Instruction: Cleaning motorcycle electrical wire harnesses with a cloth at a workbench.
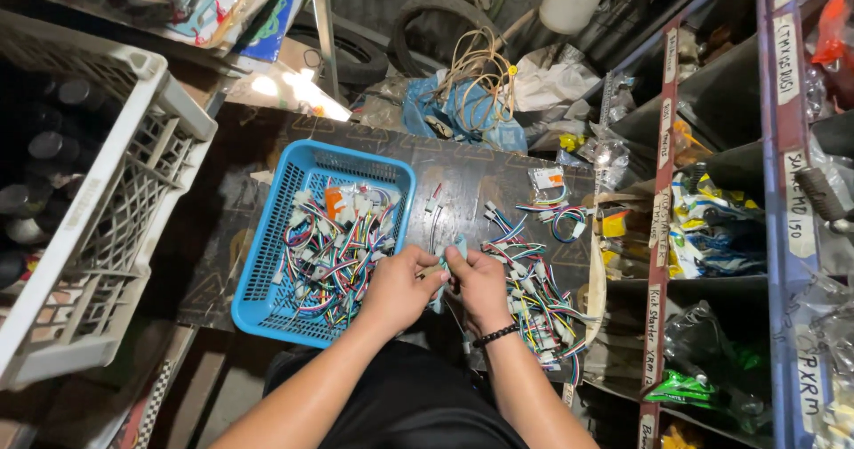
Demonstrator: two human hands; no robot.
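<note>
Both hands, left hand (398, 286) and right hand (476, 284), pinch one small wire connector (447, 258) between them, held over the dark board (463, 177) close to the body. Blue basket (267, 262) of harnesses sits at the left, loose pile (538, 293) at the right, both in easy reach.

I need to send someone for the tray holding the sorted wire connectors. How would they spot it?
On the dark board, left of the person's left hand, sits a blue plastic basket. Unlike the big white crate beside it, it is shallow, bright blue, and holds multicoloured wire harnesses.
</note>
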